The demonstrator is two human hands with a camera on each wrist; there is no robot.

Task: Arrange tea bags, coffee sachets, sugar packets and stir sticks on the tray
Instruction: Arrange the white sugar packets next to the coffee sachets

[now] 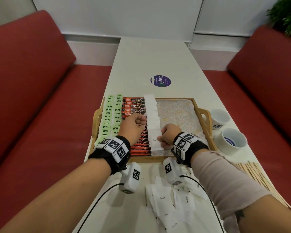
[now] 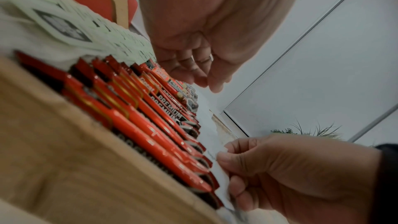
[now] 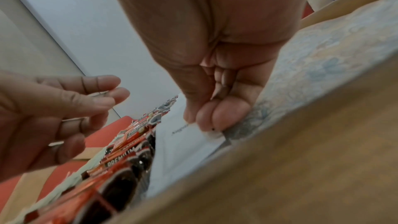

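On the wooden tray (image 1: 148, 159), two columns of green tea bags (image 1: 110, 118) lie at the left. A column of red coffee sachets (image 1: 133, 105) comes after them, then a column of white sugar packets (image 1: 151, 108). My right hand (image 1: 160, 139) pinches the nearest sugar packet (image 1: 155, 143) at the near end of that column; the right wrist view shows thumb and fingertips (image 3: 215, 117) on its edge. My left hand (image 1: 141, 123) hovers over the coffee sachets (image 2: 150, 125), fingers loosely curled, holding nothing.
Loose sugar packets (image 1: 171, 202) lie on the white table in front of the tray. Wooden stir sticks (image 1: 259, 175) lie at the near right. Two white cups (image 1: 219, 118) (image 1: 233, 140) stand right of the tray. The tray's right half shows patterned liner (image 1: 176, 113). Red benches flank the table.
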